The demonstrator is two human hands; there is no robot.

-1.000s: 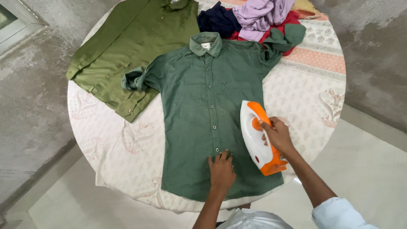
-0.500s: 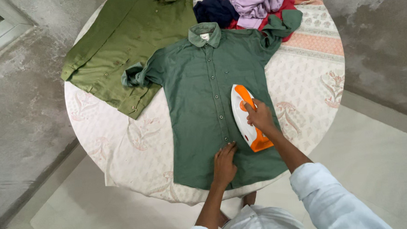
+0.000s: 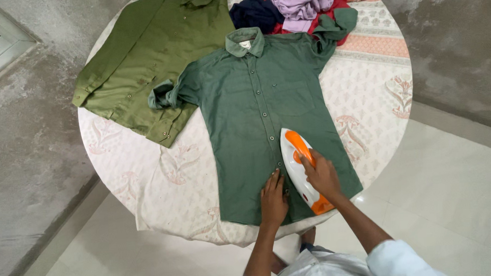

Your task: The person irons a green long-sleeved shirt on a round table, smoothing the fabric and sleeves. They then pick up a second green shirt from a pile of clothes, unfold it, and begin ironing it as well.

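Right hand (image 3: 321,176) wrapped tight round orange handle of white-orange iron (image 3: 299,166) — iron flat on dark green shirt (image 3: 266,109), lower right front panel, just beside button placket. Versus half second ago: iron sits slightly nearer placket, tip angled up toward collar. Left hand (image 3: 273,200) open, palm down, fingers spread, pressing shirt near hem, holding nothing — now just beside iron, closer than before. Olive shirt (image 3: 148,65) lies left, clothes pile (image 3: 300,3) at far edge of round table (image 3: 381,93).
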